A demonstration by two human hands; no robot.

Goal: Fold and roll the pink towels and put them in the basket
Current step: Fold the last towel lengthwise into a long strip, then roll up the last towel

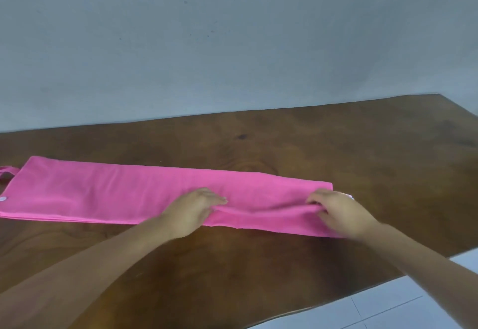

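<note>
My forearms reach in over the brown table (258,271), left hand (192,209) and right hand (338,213) both with fingers curled round a raised fold at the right end of the pink towel (103,194), which stretches flat way off to my left.

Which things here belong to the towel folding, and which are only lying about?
Job: pink towel, folded into a long strip; left hand and right hand, both gripping its near edge.
Not the job: wooden table; grey wall. No basket in view.
</note>
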